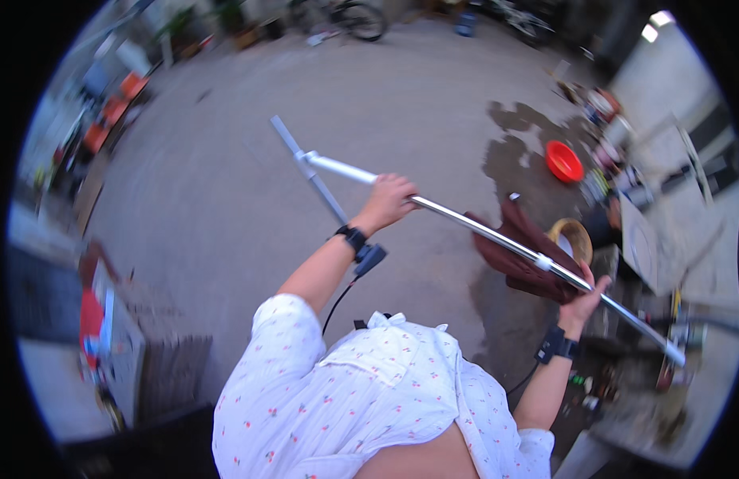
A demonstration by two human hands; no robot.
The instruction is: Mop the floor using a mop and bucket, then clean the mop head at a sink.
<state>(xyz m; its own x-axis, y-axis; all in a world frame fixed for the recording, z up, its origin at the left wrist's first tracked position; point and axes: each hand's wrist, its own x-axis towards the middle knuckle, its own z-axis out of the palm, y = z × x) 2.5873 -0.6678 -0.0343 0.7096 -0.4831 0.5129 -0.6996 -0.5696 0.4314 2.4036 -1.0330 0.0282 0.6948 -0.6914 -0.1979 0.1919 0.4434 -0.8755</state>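
Observation:
A long shiny metal pole (474, 226) slants across in front of me, from upper left to lower right. It has white plastic fittings, and a pale crossbar (329, 196) meets its far left end. My left hand (388, 202) is wrapped around the pole near its white sleeve. Farther down, my right hand (582, 299) holds the pole between thumb and fingers. A dark brown cloth (516, 236) hangs behind the pole and reaches the right hand; I cannot tell whether the fingers also grip it. Both wrists wear black bands with small devices.
A red basin (564, 161) stands on the concrete floor beside a wet patch (507, 161). Nearer on the right is a yellowish bucket (572, 239), with household clutter along the wall. Bicycles (360, 21) and potted plants (244, 36) line the far side; orange seats (114, 112) stand left.

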